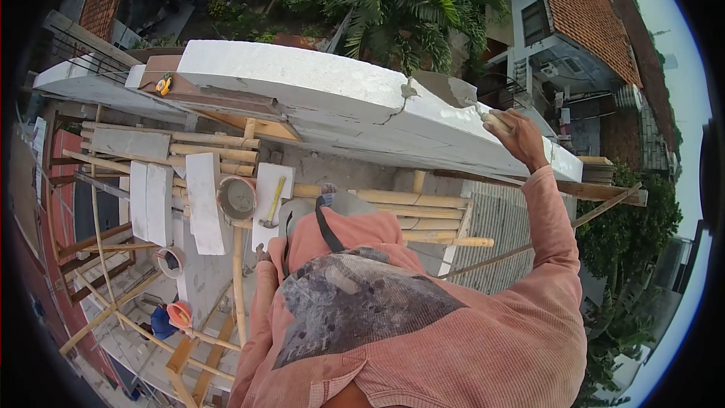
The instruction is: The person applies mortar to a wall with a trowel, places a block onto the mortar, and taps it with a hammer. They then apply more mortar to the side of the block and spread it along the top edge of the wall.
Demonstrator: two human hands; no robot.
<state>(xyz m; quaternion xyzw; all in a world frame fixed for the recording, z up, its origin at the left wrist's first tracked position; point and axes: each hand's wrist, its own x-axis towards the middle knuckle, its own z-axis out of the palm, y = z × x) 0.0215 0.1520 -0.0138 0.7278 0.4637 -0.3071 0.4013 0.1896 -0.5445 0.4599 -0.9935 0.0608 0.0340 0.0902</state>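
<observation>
faded pink shirt (pixel 513 332) is lying closest to the lens, dark-stained across the middle. right sleeve (pixel 555 227) is stretching out to a wall of white blocks (pixel 302 72), which is running across the view just ahead, beyond the bamboo poles (pixel 415 197).

right hand (pixel 513 136): curling round a pale tool handle (pixel 495 122) at the wall's top edge, fingers wrapped. flat grey shape (pixel 449 89) is showing beyond; cannot tell if it is the tool's blade. left hand (pixel 263 251): hanging low by the near end of a loose block (pixel 264 190); fingers mostly hidden, cannot tell if they are gripping or only touching.

grey mortar (pixel 408 91) is sitting in a joint of the top course, an uneven dark line (pixel 402 109) trailing down the face. hammer (pixel 276 198) is lying on the loose block; just beside, a bucket (pixel 221 198) is holding grey mix (pixel 240 196). tape measure (pixel 163 85) is resting by a brown board (pixel 160 68).

risks, as judged: tool catching on the rough top and slipping over the far side, where a house (pixel 589 23) and a palm (pixel 408 7) are standing below; body overbalancing from leaning too far out; top block shifting if it is being pushed while the joint is soft; hammer sliding off if an elbow is knocking it; feet slipping if poles are rolling.
</observation>
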